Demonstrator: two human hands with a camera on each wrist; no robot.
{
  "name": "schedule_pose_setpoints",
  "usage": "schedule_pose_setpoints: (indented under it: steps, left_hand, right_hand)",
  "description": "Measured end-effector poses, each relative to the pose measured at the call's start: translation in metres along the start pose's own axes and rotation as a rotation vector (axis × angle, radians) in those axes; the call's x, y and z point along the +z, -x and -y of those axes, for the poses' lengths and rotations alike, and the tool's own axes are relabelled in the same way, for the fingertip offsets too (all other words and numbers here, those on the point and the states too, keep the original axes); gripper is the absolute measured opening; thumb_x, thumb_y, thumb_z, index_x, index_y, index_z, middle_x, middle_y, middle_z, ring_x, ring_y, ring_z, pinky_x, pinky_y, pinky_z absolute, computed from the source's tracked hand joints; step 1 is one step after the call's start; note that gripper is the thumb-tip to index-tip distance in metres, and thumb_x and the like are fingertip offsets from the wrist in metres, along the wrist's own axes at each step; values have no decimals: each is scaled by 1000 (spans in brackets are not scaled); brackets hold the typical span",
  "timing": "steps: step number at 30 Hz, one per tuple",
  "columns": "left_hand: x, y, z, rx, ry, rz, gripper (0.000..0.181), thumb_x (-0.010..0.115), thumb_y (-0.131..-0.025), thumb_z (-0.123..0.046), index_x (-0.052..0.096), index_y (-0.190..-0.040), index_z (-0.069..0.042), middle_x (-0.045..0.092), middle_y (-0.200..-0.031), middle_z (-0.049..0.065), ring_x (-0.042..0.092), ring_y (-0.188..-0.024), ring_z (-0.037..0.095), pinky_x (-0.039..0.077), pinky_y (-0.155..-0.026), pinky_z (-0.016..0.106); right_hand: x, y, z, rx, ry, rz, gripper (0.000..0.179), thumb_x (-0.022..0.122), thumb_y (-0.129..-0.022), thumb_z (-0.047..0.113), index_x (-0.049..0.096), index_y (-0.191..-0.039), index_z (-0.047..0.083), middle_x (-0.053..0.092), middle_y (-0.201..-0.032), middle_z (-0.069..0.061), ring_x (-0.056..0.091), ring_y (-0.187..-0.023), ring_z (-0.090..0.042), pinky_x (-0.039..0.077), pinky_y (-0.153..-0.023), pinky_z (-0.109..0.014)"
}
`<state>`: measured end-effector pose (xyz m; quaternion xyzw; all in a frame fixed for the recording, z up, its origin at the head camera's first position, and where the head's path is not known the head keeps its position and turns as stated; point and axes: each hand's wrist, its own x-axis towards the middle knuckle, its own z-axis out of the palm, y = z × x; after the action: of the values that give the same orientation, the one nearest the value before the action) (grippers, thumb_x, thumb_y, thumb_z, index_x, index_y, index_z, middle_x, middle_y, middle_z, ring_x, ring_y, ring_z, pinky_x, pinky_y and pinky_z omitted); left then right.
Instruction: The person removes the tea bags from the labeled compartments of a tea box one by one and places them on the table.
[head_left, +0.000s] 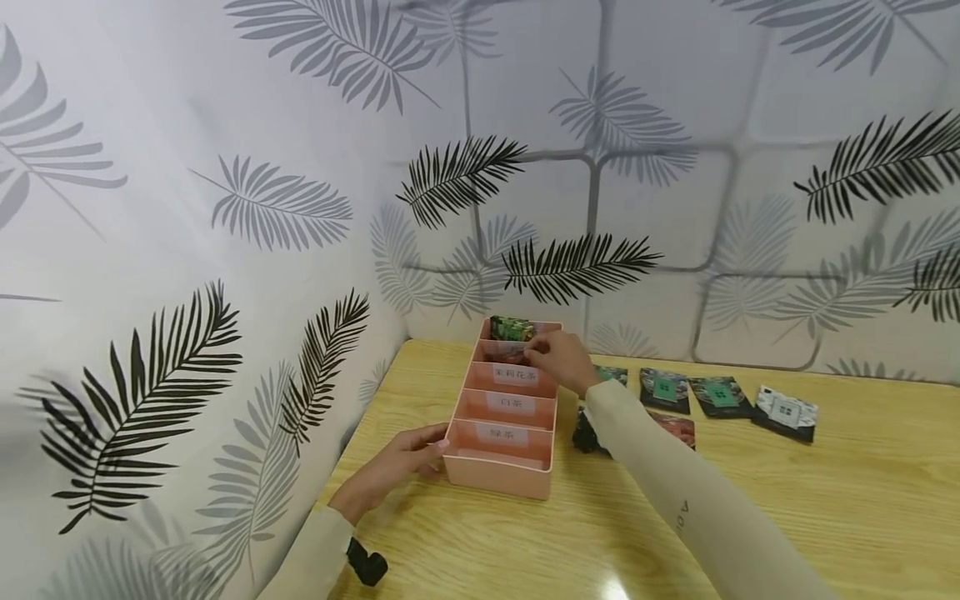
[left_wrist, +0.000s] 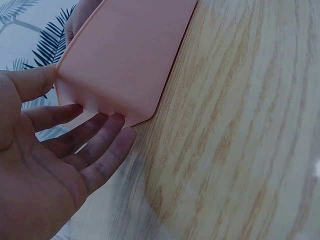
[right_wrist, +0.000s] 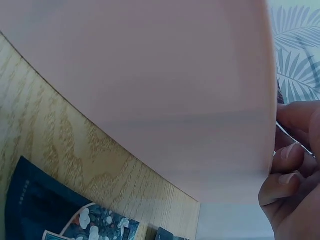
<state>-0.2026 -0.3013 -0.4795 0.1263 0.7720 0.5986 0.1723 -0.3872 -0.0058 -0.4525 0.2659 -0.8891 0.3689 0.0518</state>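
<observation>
A long pink box (head_left: 498, 479) with crosswise dividers and Chinese-lettered labels stands on the table. My left hand (head_left: 405, 458) is at its front left corner. In the left wrist view, the thumb meets the rim and the loosely extended fingertips (left_wrist: 116, 120) touch the wall. Toward the back, my right hand (head_left: 561, 358) reaches over the box's right rim and pinches a dark red tea packet (head_left: 507, 355) in the second compartment from the back; the fingers hide part of it. A green tea packet (head_left: 512, 328) stands upright in the rearmost compartment.
Right of the box lie a green packet (head_left: 611, 374), dark packets with green labels (head_left: 665, 388), a black-and-white packet (head_left: 785, 414), a red packet (head_left: 678, 428) and a black packet (head_left: 588, 435). A leaf-patterned curtain (head_left: 645, 208) borders the wooden table (head_left: 847, 500) behind and at left.
</observation>
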Motion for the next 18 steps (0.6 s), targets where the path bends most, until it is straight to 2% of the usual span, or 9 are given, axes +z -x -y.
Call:
schedule_pose_setpoints:
  steps: [5,12,18]
  left_hand:
    - [0,-1,3,-17,0,-8,60,50,-110,-36,35,-161,-8,45,-157,16,59,-124,26,51,-101,51]
    - [-1,-2,7,-17,-5,-8,63,52,-109,-39,35,-161,-7,46,-156,17,58,-125,28,50,-102,52]
    - [-2,-2,5,-11,-5,-8,63,52,-109,-36,34,-161,-5,42,-158,20,58,-125,29,51,-102,52]
  right_hand:
    - [-1,3,-2,9,3,-82,20,64,-105,22,77,-108,7,75,-97,-8,68,-79,-22,58,-79,-47]
    - [-12,10,-1,20,-94,-205,18,63,-105,18,74,-111,4,73,-104,-12,67,-93,-27,55,-81,-48]
    - [-26,12,-2,35,-133,-241,22,61,-106,24,72,-112,6,72,-103,-11,66,-91,-26,54,-77,-46]
